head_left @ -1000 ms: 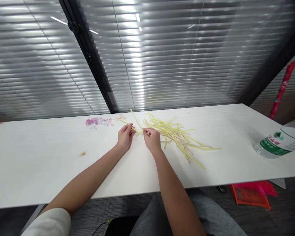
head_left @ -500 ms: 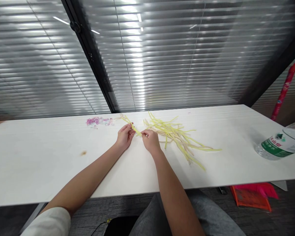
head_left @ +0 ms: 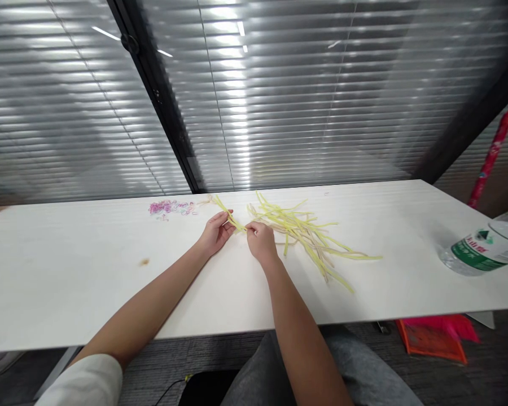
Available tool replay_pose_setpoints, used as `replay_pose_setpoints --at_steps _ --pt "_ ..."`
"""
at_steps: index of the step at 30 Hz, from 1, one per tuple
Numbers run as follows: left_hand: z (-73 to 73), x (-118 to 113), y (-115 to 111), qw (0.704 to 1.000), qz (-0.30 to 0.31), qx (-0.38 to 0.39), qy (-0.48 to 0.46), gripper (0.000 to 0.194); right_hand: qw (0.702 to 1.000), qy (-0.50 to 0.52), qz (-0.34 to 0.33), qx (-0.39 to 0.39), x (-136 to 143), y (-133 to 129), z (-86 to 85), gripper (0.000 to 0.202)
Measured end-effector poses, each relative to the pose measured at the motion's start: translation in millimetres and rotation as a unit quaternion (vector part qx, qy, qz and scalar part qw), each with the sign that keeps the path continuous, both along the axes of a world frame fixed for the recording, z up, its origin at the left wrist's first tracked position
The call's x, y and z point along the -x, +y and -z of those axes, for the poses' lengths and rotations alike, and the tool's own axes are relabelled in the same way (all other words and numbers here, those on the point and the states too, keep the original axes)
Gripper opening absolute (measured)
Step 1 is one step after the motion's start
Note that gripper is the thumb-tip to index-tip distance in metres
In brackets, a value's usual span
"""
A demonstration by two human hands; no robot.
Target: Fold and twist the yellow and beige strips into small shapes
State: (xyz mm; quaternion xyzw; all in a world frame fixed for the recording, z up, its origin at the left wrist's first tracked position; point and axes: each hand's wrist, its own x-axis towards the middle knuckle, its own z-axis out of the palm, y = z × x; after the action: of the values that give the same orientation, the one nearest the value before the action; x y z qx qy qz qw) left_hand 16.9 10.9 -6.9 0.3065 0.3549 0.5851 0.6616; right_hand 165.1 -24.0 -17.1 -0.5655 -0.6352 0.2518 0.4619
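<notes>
Many loose strips (head_left: 302,223) and coloured loops (head_left: 161,208) flank left fingers (head_left: 220,218) and right fingers (head_left: 253,226) pinching yellow strands (head_left: 222,204).

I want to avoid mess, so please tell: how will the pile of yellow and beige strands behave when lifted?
The pile of yellow and beige strands will probably be light, since each strand looks thin. It may lift as a tangle, because many strands cross. Single strands seem slightly springy, as many run nearly straight.

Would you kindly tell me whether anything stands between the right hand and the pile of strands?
Nothing visible does. The pile of strands lies beside the right hand on the white table; the bottle stands beyond the pile, and the left hand is on the opposite side.
</notes>
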Motion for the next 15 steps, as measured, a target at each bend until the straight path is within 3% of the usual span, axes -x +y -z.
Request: replay_pose_setpoints --at_steps 7,15 --pt "5.2 3.0 5.1 0.999 -0.037 -0.020 -0.016 0.010 0.999 0.000 -0.019 -0.041 0.5 0.8 2.0 0.024" --pt "10.1 6.3 8.9 0.997 -0.075 -0.034 0.007 0.011 0.994 -0.069 -0.047 -0.067 -0.9 0.4 2.9 0.016"
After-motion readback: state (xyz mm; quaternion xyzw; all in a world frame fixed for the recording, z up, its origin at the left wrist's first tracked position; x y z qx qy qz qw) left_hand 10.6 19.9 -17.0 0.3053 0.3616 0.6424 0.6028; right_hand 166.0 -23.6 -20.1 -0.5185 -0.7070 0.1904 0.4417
